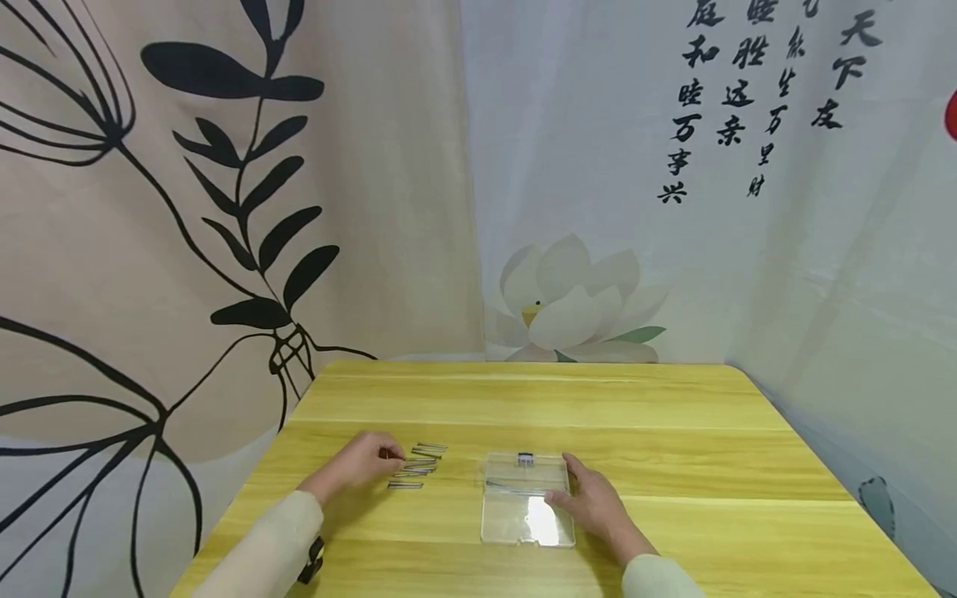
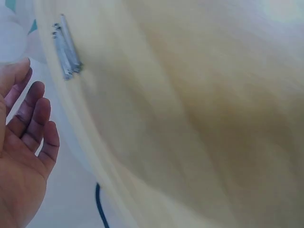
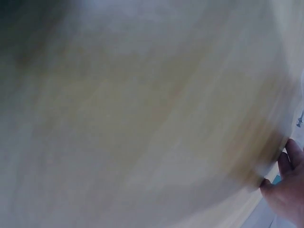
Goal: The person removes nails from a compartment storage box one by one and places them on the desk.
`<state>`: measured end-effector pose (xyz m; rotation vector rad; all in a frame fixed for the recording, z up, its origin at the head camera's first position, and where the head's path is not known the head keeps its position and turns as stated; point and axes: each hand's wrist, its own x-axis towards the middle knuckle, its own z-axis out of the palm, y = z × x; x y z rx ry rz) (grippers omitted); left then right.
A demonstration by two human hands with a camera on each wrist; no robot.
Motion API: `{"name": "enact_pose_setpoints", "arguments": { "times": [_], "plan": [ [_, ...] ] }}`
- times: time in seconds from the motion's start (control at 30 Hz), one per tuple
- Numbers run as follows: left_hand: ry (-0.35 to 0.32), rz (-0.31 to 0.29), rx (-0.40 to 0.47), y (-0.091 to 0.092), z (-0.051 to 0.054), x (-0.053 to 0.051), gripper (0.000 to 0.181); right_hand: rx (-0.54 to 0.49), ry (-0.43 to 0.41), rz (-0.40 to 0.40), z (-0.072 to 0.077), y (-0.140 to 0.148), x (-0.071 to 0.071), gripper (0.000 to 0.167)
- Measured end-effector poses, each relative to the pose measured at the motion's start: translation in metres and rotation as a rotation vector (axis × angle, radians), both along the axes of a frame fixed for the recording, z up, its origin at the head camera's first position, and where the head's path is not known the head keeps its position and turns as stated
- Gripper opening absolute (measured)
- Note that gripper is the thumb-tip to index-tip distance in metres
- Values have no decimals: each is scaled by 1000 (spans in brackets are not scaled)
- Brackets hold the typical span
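Observation:
On the left part of the table lie several long, thin metal nails (image 1: 419, 472), in a loose row; a cluster of nails (image 2: 66, 50) also shows in the left wrist view. My left hand (image 1: 368, 458) is at their left ends, fingertips close to them. In its wrist view the left hand (image 2: 26, 142) has loosely bent fingers, with no nail visible in them. A clear plastic box (image 1: 527, 519) lies with its lid folded open; thin dark nails (image 1: 516, 487) show across its middle. My right hand (image 1: 594, 498) grips the box's right side between thumb and fingers.
The yellow wood-grain table (image 1: 673, 432) reaches back to a printed cloth (image 1: 404, 208) with plant drawings and writing. A dark latch (image 1: 526, 458) sits on the box's far edge. The right wrist view is badly blurred.

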<state>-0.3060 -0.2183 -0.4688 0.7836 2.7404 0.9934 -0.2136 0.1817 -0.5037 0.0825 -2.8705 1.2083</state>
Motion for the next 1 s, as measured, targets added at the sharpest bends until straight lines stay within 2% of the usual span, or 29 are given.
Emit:
{"name": "enact_pose_setpoints", "arguments": {
  "times": [0.13,0.4,0.57,0.73,1.0],
  "plan": [
    [-15,3,12,16,7,-4,12,1,0,-6,0,0,0,79],
    [-22,-74,44,57,14,-9,16,-4,-1,-4,-2,1,-1,77],
    [-29,-91,58,80,18,-9,19,9,7,3,-2,2,-1,78],
    [-42,-88,77,100,18,-8,19,4,9,5,-2,1,-1,77],
    [-67,-109,89,129,11,-7,14,7,16,-1,-2,0,-1,77]
  ]
}}
